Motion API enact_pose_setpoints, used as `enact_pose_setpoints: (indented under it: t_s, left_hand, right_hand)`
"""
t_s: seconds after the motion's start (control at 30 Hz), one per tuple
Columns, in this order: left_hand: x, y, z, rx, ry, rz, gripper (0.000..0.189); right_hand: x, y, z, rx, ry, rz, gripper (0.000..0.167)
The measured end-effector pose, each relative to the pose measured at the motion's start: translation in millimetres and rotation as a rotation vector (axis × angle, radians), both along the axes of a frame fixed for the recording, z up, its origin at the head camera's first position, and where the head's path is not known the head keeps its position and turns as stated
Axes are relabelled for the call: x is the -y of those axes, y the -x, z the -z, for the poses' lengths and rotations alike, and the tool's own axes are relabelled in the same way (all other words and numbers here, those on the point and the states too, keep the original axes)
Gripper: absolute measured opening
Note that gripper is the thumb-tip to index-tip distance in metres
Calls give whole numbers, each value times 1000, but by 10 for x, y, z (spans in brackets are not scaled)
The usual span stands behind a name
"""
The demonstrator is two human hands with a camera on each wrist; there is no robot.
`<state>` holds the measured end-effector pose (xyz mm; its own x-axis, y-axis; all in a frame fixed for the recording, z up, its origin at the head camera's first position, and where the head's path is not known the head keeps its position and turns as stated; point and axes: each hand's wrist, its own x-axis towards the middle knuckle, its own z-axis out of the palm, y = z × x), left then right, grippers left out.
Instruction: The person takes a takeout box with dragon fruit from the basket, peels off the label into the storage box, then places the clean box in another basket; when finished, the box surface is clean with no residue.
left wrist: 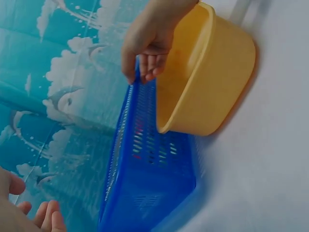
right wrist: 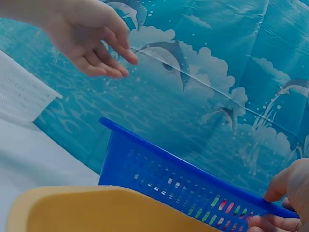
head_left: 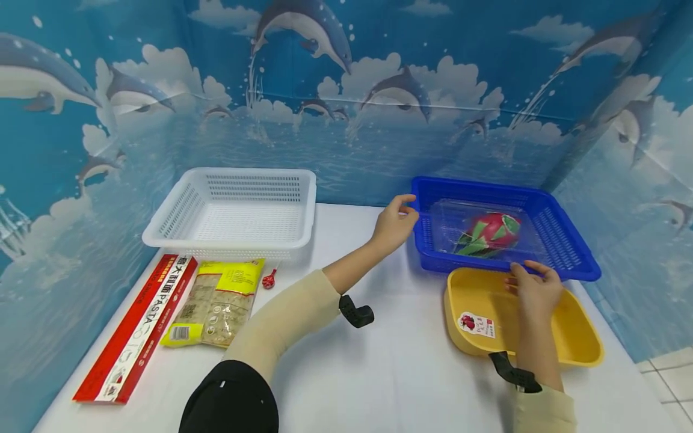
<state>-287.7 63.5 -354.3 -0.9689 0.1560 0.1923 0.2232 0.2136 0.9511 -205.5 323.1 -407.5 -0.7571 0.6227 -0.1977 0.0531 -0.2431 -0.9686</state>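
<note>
A blue basket (head_left: 575,252) stands at the back right, holding a red and green dragon fruit (head_left: 495,231) inside a clear plastic container (head_left: 441,219). My right hand (head_left: 538,291) pinches the basket's front rim, thumb on one side and fingers on the other, as the right wrist view also shows (right wrist: 285,198). Beside the basket's left end, my left hand (head_left: 397,225) hovers with loosely bent fingers. The right wrist view shows this left hand (right wrist: 91,41) in the air, apart from the rim. Below my right forearm sits a yellow tub (head_left: 460,337) with a fruit sticker.
A white basket (head_left: 230,243) stands at the back left. In front of it lie a red pasta box (head_left: 135,328), a yellow and clear food packet (head_left: 216,304) and a red lollipop (head_left: 269,278). A dolphin-print curtain (head_left: 346,144) hangs behind the white table (head_left: 379,373).
</note>
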Motion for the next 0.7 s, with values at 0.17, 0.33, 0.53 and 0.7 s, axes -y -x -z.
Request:
enact_pose_setpoints:
  t_s: [0.17,0.33,0.53,0.7]
  left_hand:
    - [231,-76,-50,-4,-52,32,36]
    - [609,-181,-49,-59,20,142,33]
    - [1106,-302,22,-118,141,174,32]
    - [1473,-353,24,-135,255,163,32]
  right_hand:
    - [-61,-15,-36,28,-19,-26,27]
    - [-71,-24,-28,73,-71,-57,25]
    - [-88,-47,-22,109,-148,-100,23]
    - [-170,-76,-60,146,-238,-210,23]
